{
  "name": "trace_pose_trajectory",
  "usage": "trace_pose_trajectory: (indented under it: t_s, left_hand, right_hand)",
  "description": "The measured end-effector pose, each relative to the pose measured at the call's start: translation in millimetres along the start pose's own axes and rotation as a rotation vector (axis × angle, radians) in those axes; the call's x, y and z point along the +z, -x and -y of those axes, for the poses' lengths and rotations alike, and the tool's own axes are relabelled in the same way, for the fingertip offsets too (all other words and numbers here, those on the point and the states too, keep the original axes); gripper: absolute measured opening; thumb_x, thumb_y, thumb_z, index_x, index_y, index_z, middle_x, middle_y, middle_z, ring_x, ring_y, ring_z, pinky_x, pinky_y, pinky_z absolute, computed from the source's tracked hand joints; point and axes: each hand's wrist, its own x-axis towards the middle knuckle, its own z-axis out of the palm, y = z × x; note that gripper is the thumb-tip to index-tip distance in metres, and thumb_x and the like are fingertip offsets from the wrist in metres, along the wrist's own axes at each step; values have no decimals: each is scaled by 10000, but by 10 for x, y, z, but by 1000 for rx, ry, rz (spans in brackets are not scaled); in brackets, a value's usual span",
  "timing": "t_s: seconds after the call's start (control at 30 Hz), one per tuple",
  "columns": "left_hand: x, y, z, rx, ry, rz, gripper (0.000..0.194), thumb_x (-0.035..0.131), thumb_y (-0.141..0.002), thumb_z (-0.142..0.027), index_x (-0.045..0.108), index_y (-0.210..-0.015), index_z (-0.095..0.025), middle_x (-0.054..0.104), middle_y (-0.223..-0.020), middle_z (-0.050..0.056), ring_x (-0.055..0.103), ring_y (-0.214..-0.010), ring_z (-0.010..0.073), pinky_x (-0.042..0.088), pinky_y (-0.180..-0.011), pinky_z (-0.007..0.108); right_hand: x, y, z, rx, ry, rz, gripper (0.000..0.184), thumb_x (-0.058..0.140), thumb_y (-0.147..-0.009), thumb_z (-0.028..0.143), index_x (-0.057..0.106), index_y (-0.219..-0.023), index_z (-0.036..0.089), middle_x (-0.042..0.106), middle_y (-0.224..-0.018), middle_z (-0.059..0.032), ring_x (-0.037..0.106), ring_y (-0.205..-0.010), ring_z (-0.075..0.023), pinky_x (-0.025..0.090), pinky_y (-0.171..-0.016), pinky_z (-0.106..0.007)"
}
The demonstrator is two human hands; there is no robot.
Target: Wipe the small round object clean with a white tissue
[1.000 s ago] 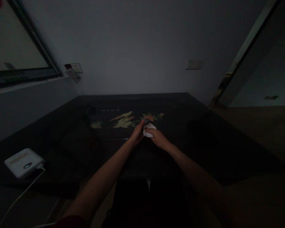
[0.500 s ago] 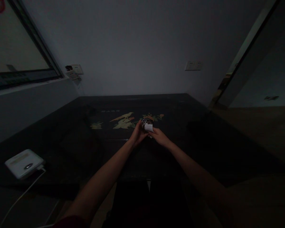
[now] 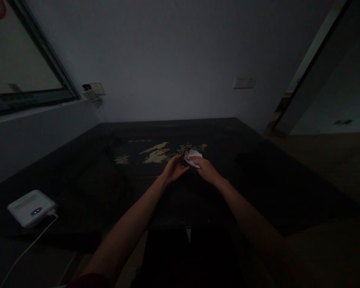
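While left hand fingers clasp a dark, shiny, rounded object, right hand fingers pinch thin white paper at its four o'clock.

Nothing could be read. A short row of pale characters stood on the dark counter, near the bird, too dim and small to make out.

A dark maroon sleeve is visible at near left. The left forearm, right forearm, left hand and right hand are bare. Apparent legwear, near centre: black, detail obscured.
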Motion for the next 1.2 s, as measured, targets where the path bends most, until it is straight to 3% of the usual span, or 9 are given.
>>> trace_pose_trajectory:
  t_s: [0.1,0.17,0.23,0.33,0.53,0.73,0.9,1.03,1.2]
  left_hand:
    - [6,30,-8,19,-8,52,152,530,-777,-83,647,-848,-148,690,-893,54,638,-908,172,470,-970,390]
    - [9,42,4,60,-54,82,279,539,-725,1,648,-919,-168,690,-985,38,632,-979,172,431,-1027,424]
    - [7,38,26,98,-112,93,384,562,-686,64,643,-968,-184,685,-1032,20,627,-1005,159,404,-1060,426]
    - [-8,10,62,115,-158,89,396,620,-684,74,641,-990,-176,683,-1026,18,631,-996,145,400,-1068,395]
    - [-79,-37,91,94,-226,-2,282,704,-772,-137,645,-1039,-204,680,-1059,38,658,-906,138,477,-954,327]
    - [-71,-40,89,88,-226,-18,352,626,-840,-444,647,-1103,-212,660,-1139,97,664,-970,207,487,-925,356]
    - [4,-65,98,121,-114,7,379,519,-898,-474,649,-1096,-177,674,-1074,106,649,-1003,205,476,-973,363]
    - [-7,-105,94,157,-68,-17,344,480,-930,-423,651,-1058,-153,681,-1037,98,649,-959,185,509,-913,339]
    - [-65,-108,69,36,-60,-90,406,467,-915,-498,657,-1020,-155,694,-937,94,657,-861,176,520,-850,323]
  right_hand:
    - [-17,-23,-9,29,-156,-55,508,439,-695,21,707,-1092,188,694,-1178,-76,613,-1141,-232,422,-1029,-393]
    - [-38,-35,-6,56,-256,-85,473,454,-699,54,721,-1065,190,711,-1141,-64,630,-1113,-243,429,-1020,-407]
    - [-62,-43,1,70,-346,-109,462,466,-695,78,726,-1060,190,715,-1134,-56,632,-1110,-249,426,-1022,-416]
    - [-99,-53,15,78,-459,-149,456,490,-690,109,722,-1073,195,714,-1137,-49,630,-1112,-245,409,-1036,-416]
    - [-121,-68,45,91,-582,-187,339,555,-768,243,720,-1060,200,718,-1112,-51,624,-1099,-234,416,-1019,-416]
    - [-76,-72,8,155,-552,-181,292,569,-806,294,722,-1019,165,735,-943,-55,651,-890,-222,500,-823,-357]
    - [-65,-70,-7,138,-514,-204,262,577,-809,308,729,-956,154,727,-867,-38,637,-834,-203,493,-772,-315]
    - [-71,-54,12,114,-471,-177,267,541,-822,273,729,-958,140,731,-882,-47,652,-823,-204,504,-786,-333]
    - [-66,-20,63,69,-345,-112,429,480,-745,87,707,-1096,184,717,-1116,-58,649,-1054,-228,474,-954,-390]
